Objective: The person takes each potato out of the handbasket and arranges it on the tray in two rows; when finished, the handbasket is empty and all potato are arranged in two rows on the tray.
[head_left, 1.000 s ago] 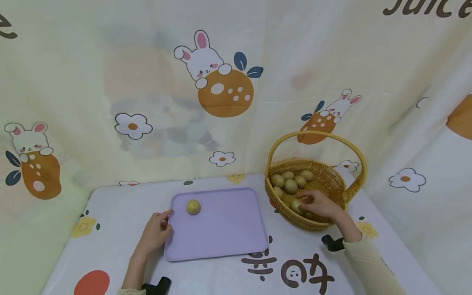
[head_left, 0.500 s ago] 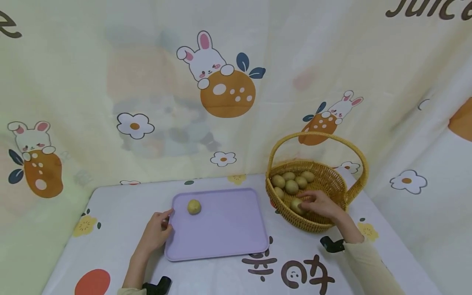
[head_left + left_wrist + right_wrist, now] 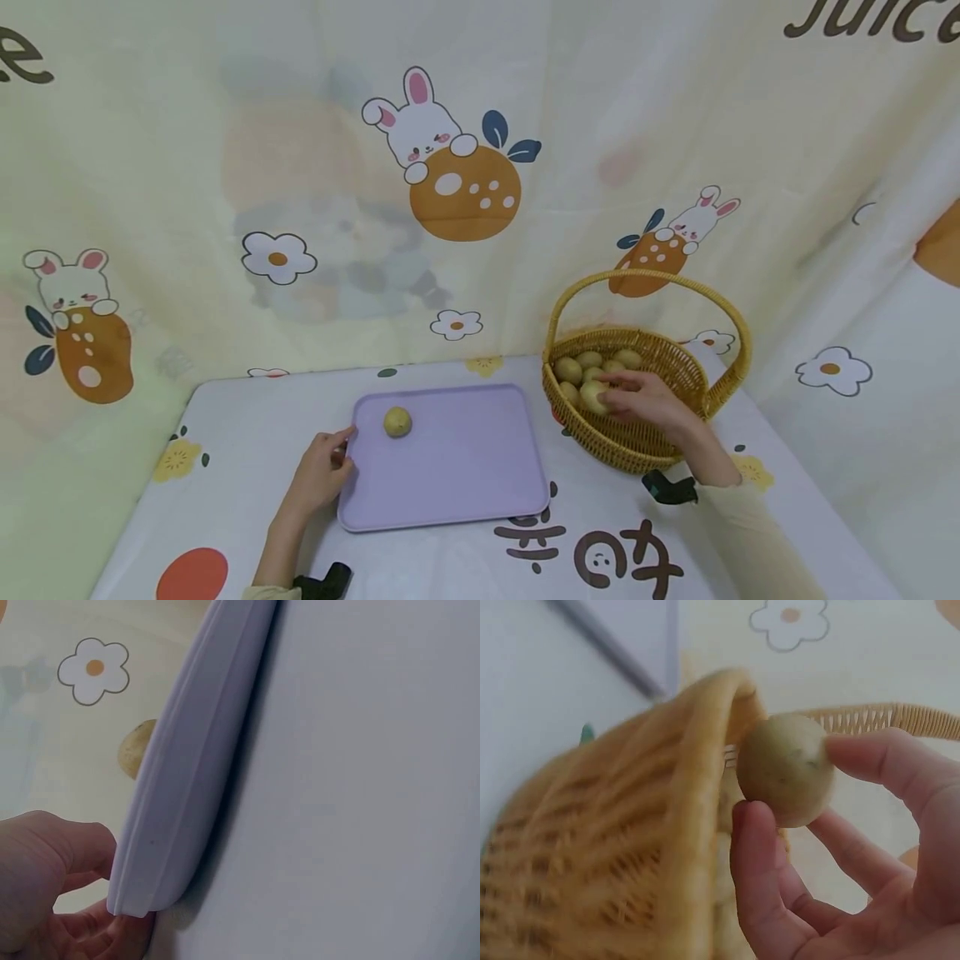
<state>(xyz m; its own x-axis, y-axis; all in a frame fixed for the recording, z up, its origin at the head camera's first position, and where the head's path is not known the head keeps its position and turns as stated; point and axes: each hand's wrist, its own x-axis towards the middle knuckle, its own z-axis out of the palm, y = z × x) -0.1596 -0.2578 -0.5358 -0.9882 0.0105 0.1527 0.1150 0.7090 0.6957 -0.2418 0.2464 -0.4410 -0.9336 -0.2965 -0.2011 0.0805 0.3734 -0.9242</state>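
My right hand (image 3: 652,406) pinches a small round potato (image 3: 786,771) between thumb and fingertips, level with the rim of a yellow wicker basket (image 3: 618,450). Dark specks mark the potato's skin in the right wrist view. Other potatoes (image 3: 568,370) lie together at the basket's left side, partly hidden behind my fingers. My left hand (image 3: 318,468) grips the left edge of a lilac tray (image 3: 457,467); in the left wrist view its fingers (image 3: 86,847) are at the tray's rim, some of them underneath. One potato (image 3: 397,422) rests near the tray's upper left corner.
The basket's tall arched handle (image 3: 651,273) rises over its opening. A white printed tablecloth (image 3: 420,567) covers the table, and a patterned curtain (image 3: 322,150) hangs right behind it. Black wrist devices (image 3: 670,488) sit at both wrists.
My right hand has lifted the potato up from the near part of the basket, slightly away from me toward the other potatoes. The left hand and tray stay in place.
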